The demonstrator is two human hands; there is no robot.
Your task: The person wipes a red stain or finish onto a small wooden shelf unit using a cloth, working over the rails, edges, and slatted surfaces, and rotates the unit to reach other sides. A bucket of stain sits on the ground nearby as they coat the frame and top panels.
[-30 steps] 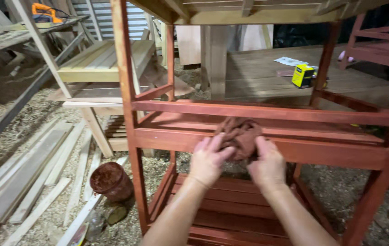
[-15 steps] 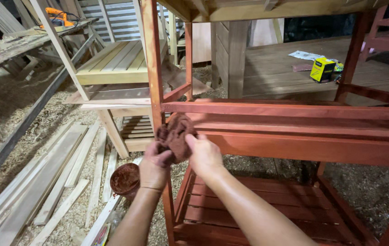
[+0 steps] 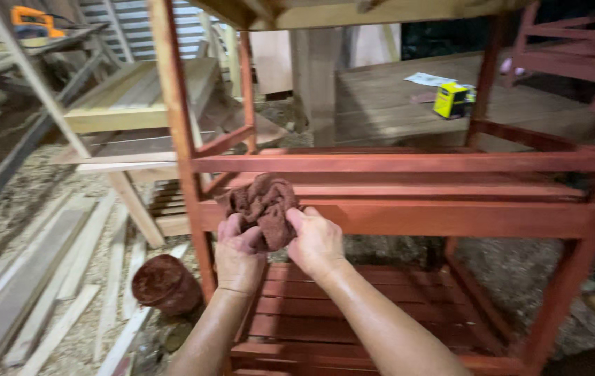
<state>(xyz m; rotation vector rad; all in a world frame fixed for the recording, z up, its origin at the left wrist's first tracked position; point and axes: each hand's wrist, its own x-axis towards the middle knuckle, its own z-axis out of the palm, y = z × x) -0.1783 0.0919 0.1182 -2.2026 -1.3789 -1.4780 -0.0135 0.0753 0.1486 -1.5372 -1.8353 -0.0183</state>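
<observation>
Nearest the camera, both bare forearms reach forward and the two hands meet around a crumpled, reddish-brown stained rag (image 3: pixel 264 209). The left hand (image 3: pixel 238 254) cups the rag from below and on its left side, fingers curled shut on the cloth; the right hand (image 3: pixel 317 240) pinches its right edge between thumb and fingers, so both are clamped on the same bundle, almost touching each other. The rag is held in the air just in front of the middle rail of a red-stained wooden slatted shelf frame (image 3: pixel 409 209), near the frame's front left post.

Below the hands lies the bottom slatted shelf of that frame, already coloured red. Down to the left, on the sawdust-covered floor (image 3: pixel 33 209), stands a small round container smeared with red-brown stain (image 3: pixel 164 282), with pale loose wooden planks (image 3: pixel 40 292) lying beside it.

As a judgement, the step in hand looks like gathering and refolding the stain-soaked rag between wiping passes (the cloth is bunched, not pressed flat to wood). The next move would call for a firm one-handed grip and an even press along a rail.

Farther off sit unfinished pale wooden furniture pieces (image 3: pixel 130 104) at left, and a broad wooden bench (image 3: pixel 395 104) carrying a small yellow and black box (image 3: pixel 452 99).
</observation>
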